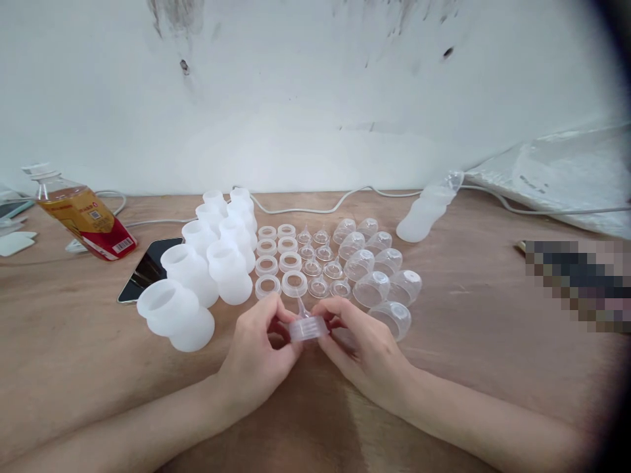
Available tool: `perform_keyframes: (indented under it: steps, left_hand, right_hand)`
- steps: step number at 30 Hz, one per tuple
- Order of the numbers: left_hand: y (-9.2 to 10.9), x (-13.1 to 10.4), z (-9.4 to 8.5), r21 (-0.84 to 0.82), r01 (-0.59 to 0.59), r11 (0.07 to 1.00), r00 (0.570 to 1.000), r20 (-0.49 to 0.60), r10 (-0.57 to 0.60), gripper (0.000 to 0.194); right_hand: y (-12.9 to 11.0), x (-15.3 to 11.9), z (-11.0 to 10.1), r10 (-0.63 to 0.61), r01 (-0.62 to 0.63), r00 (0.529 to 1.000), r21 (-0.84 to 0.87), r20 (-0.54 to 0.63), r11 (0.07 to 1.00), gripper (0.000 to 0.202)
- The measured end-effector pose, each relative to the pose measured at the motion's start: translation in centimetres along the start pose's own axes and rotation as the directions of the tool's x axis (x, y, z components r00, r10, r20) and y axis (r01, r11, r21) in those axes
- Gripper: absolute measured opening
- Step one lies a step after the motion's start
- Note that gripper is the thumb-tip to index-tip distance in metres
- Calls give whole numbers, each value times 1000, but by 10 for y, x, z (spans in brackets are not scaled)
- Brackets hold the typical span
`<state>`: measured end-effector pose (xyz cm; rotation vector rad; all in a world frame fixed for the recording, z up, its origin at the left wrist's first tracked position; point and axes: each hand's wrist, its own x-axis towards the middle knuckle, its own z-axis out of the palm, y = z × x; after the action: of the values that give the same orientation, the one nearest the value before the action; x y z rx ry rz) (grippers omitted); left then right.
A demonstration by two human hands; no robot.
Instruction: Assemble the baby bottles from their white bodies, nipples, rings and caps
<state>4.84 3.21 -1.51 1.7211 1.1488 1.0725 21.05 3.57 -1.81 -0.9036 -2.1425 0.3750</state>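
Observation:
Between my two hands is a clear ridged collar ring (308, 328) with a nipple (302, 307) poking up through it. My left hand (259, 345) pinches the ring's left side with thumb and finger. On its right side my right hand (367, 351) grips it the same way. Just beyond are rows of loose collar rings (267, 266) and, to their right, clear nipples (312, 266). Frosted white bottles (180, 322) stand in two rows on the left. Clear dome caps (372, 287) lie in two rows on the right, the nearest partly behind my right hand.
A capped frosted bottle (419, 217) stands at the back right. On the left are a drink bottle (89, 213) and a dark phone (150, 269). A white cable (320, 211) runs along the wall. Plastic packaging (562, 171) and a blurred flat object (582, 279) lie at right.

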Motion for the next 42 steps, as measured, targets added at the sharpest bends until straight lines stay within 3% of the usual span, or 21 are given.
perform_keyframes:
  steps: [3,6,9,13,21,37,42]
  left_hand:
    - [8,-1,5,-380,154,912,987,25,-156,30]
    - [10,-3,10,-487,274,830,962,123,-245,32]
    - [8,-4,11,-422,308,853,951,167,-261,27]
    - [6,-4,7,-336,254,907,961,195,-196,22]
    - [5,-5,7,-57,140,988,982,134,-132,17]
    - [6,1,8,-13,49,999,995,87,-47,18]
    - [4,3,4,1,90,996,992,85,-89,15]
  right_hand:
    - [-2,-1,0,12,-13,1000,116,9,993,20]
    - [-3,-1,1,109,-115,993,183,44,976,14]
    - [-4,1,2,182,-192,981,211,64,958,7]
    - [-3,2,2,165,-168,986,198,36,966,3]
    - [-6,0,3,174,-185,982,214,71,959,6]
    - [-7,3,10,195,-194,981,188,10,963,11]
    - [-3,3,7,222,-238,971,265,90,935,4]
